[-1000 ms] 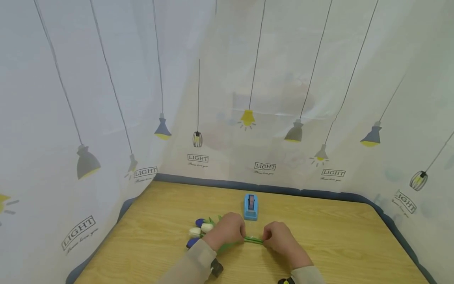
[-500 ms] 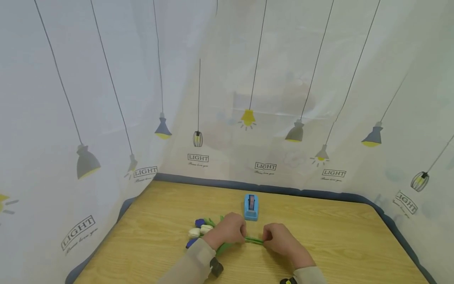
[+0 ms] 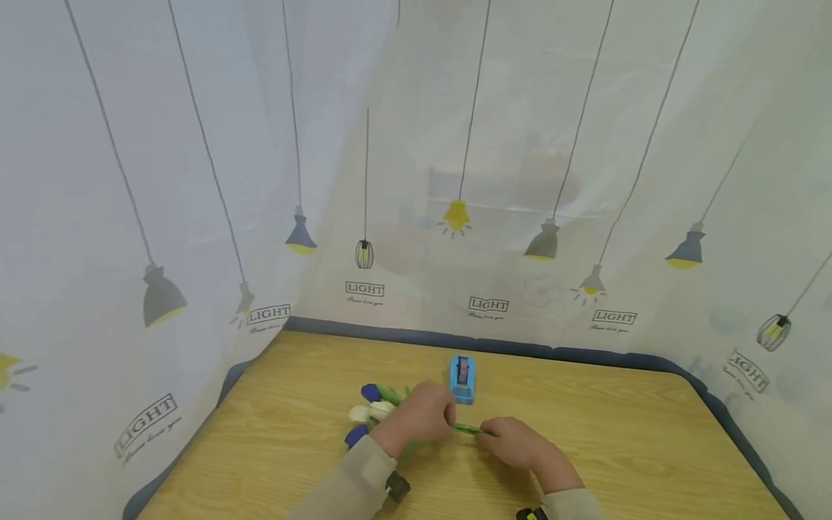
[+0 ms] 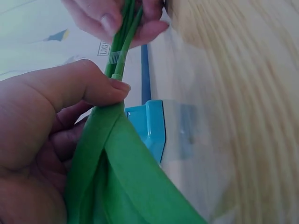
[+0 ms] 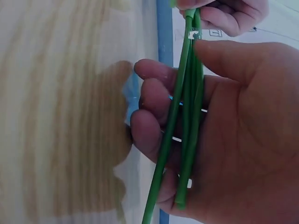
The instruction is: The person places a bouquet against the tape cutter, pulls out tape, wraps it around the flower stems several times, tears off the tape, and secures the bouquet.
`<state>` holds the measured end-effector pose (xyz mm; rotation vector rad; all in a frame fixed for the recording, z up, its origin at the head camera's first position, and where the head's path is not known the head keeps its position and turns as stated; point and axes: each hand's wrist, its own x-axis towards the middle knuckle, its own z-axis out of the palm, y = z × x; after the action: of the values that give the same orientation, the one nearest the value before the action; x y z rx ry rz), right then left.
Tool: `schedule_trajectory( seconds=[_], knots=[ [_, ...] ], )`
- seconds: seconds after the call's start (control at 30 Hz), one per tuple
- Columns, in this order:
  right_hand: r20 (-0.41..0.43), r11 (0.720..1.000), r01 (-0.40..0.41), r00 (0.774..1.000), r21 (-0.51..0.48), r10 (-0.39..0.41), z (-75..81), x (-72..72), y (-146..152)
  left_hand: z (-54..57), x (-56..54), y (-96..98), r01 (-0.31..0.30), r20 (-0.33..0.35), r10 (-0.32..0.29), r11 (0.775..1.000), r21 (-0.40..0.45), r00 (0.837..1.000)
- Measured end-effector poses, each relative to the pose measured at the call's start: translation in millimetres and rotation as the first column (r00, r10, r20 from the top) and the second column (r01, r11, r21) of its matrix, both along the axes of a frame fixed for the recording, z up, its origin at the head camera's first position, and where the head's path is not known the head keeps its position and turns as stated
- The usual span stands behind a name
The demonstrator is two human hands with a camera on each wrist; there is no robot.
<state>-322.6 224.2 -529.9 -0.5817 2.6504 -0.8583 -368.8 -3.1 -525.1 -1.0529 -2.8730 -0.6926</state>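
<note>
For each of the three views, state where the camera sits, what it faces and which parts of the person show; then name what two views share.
Head: worn high, facing forward and down at the table; both hands and sleeves show.
Left wrist: close behind the left hand, gripping leaves and green stems; blue tape dispenser beyond.
Right wrist: over the right hand, stems across its fingers.
Shared: both wrist views show the stems and the opposite hand's fingertips.
</note>
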Motion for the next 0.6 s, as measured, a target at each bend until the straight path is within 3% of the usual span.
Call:
schedule_trajectory(
  seconds=[0.13, 0.3, 0.4, 0.5, 0.6],
  knots=[
    [0.038, 0.999, 0.013, 0.999, -0.033, -0.012, 0.8, 2.2, -3, 5.5, 2.1, -3.2, -0.003, 0.019, 0.003, 1.0, -0.004, 1.0],
    [0.168, 0.988, 0.002, 0.985, -0.158, 0.025, -7.7, -7.5, 5, 10.3, 4.0, -7.0, 0.003, 0.045, -0.004, 0.999, 0.037, 0.999],
    [0.245, 0.968, 0.019, 0.969, -0.252, 0.045, -27.9, -22.0, 15, 11.1, 3.0, -8.1, 0.016, 0.032, -0.018, 0.998, 0.062, 0.999],
    [0.298, 0.942, 0.049, 0.953, -0.333, 0.056, -59.5, -41.9, 26, 8.8, 0.7, -8.1, 0.033, 0.008, -0.034, 0.997, 0.074, 0.999],
    [0.296, 0.928, 0.051, 0.953, -0.37, 0.066, -83.5, -56.9, 33, 5.8, -1.8, -7.6, 0.048, -0.015, -0.047, 0.996, 0.075, 0.999]
  ],
)
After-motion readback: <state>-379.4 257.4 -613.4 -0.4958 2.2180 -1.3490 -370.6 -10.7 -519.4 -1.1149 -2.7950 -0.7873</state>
